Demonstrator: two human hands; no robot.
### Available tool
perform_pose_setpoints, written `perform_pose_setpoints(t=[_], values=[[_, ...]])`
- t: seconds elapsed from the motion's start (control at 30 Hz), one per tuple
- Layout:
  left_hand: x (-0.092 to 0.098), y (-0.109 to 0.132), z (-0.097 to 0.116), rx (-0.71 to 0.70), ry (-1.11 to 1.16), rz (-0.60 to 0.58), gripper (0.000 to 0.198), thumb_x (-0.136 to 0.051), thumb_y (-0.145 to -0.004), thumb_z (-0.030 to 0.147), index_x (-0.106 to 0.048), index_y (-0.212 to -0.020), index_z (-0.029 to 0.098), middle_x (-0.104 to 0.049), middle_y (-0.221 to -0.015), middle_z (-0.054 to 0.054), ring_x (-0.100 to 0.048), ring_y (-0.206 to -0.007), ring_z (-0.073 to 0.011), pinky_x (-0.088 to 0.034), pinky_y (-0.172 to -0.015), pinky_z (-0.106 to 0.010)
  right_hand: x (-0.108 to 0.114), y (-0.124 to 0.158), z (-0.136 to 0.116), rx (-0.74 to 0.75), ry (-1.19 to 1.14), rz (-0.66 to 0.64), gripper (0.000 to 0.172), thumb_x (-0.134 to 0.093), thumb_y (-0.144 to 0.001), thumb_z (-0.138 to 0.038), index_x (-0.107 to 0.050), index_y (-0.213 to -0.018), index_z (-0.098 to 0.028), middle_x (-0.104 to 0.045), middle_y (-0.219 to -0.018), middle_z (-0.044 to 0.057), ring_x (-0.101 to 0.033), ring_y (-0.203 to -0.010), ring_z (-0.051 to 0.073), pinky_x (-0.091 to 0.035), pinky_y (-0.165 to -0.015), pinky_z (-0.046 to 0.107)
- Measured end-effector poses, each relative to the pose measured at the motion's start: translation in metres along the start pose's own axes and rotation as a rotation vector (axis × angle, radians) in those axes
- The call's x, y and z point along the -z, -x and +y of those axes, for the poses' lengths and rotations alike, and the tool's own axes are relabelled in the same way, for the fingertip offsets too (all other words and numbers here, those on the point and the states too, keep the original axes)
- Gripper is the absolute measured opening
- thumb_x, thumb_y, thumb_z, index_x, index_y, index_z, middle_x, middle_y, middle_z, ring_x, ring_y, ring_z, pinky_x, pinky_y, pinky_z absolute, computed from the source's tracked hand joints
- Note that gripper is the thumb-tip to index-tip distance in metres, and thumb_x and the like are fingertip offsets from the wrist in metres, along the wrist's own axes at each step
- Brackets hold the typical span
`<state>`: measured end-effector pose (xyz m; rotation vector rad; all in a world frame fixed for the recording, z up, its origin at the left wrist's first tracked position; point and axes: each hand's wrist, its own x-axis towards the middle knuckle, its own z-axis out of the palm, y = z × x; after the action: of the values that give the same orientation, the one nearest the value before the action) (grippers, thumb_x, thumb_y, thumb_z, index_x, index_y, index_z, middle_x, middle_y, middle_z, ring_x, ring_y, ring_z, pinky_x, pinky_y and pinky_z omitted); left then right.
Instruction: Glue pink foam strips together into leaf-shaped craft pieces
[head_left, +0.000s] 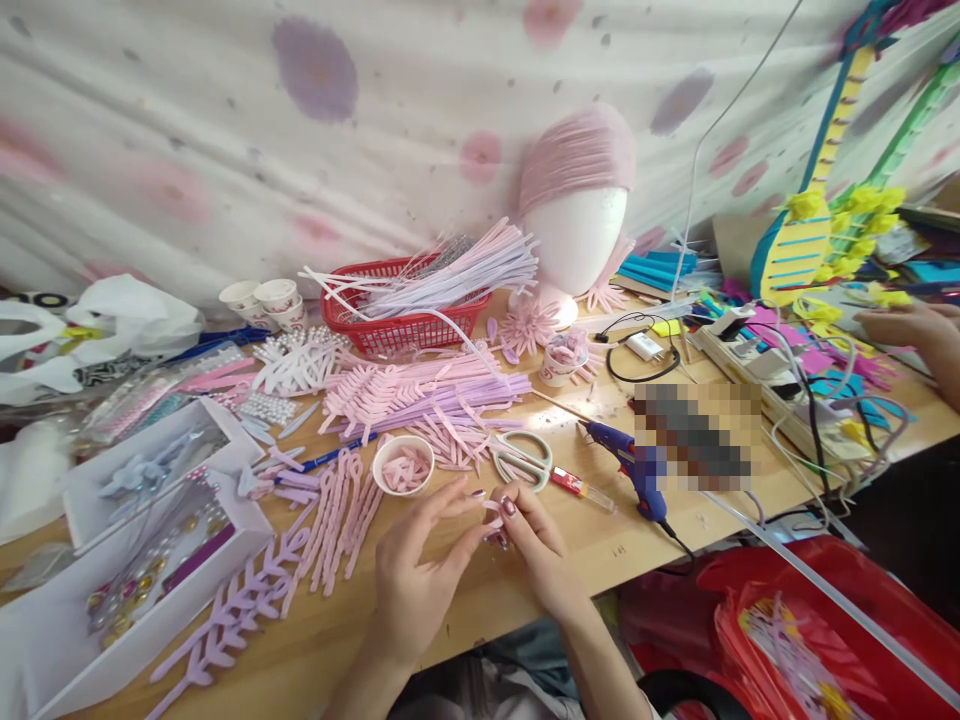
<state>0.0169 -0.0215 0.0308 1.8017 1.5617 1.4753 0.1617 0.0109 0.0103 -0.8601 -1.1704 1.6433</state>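
My left hand (420, 565) and my right hand (532, 540) meet over the front of the table. Between their fingertips is a small pale pink strip (491, 508), pinched by both. Just behind my left hand stands a paper cup (403, 466) with short pink pieces in it. Green-handled scissors (522, 460) lie behind my right hand, beside a small red-labelled tube (583, 488). Farther right is a blue glue gun (628, 465). Twisted pink stems (341, 525) and purple leafy stems (240, 600) lie left of my hands.
A red basket (405, 330) of pipe cleaners stands behind, near a white mannequin head (574, 230). White boxes (142, 600) sit at the left. A power strip (780, 390) with cables is at the right, with another person's hand (911, 330) beyond it.
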Motion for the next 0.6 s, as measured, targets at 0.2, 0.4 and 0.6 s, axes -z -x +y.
perform_pose_setpoints(t=[0.2,0.4,0.6], values=[[0.002,0.003,0.004,0.031,0.040,0.053,0.030,-0.069,-0.080,0.015,-0.062,-0.108,0.023,-0.078,-0.087,-0.001,-0.074,-0.078,-0.0182,-0.059,-0.079,-0.030,-0.007,0.006,0.004,0.000,0.057,-0.008,0.034,-0.045,-0.095,-0.047,-0.052,-0.075,-0.020,-0.045,-0.069,-0.002,-0.041,-0.064,0.013,-0.035,-0.062,0.026],[-0.001,0.007,0.003,-0.031,0.056,0.112,0.033,-0.071,-0.078,0.009,-0.063,-0.106,0.025,-0.078,-0.086,0.001,-0.074,-0.072,-0.0169,-0.059,-0.076,-0.029,-0.012,0.009,0.006,0.036,0.035,-0.007,0.031,-0.043,-0.097,-0.042,-0.049,-0.076,-0.020,-0.044,-0.071,-0.002,-0.040,-0.065,0.013,-0.034,-0.062,0.026],[-0.004,0.014,0.000,0.048,0.158,0.163,0.035,-0.070,-0.079,0.011,-0.061,-0.109,0.024,-0.078,-0.084,0.001,-0.074,-0.078,-0.0171,-0.059,-0.080,-0.029,-0.018,0.013,0.002,0.115,0.188,0.018,0.033,-0.034,-0.100,-0.041,-0.048,-0.077,-0.021,-0.046,-0.072,0.000,-0.043,-0.066,0.015,-0.035,-0.064,0.027]])
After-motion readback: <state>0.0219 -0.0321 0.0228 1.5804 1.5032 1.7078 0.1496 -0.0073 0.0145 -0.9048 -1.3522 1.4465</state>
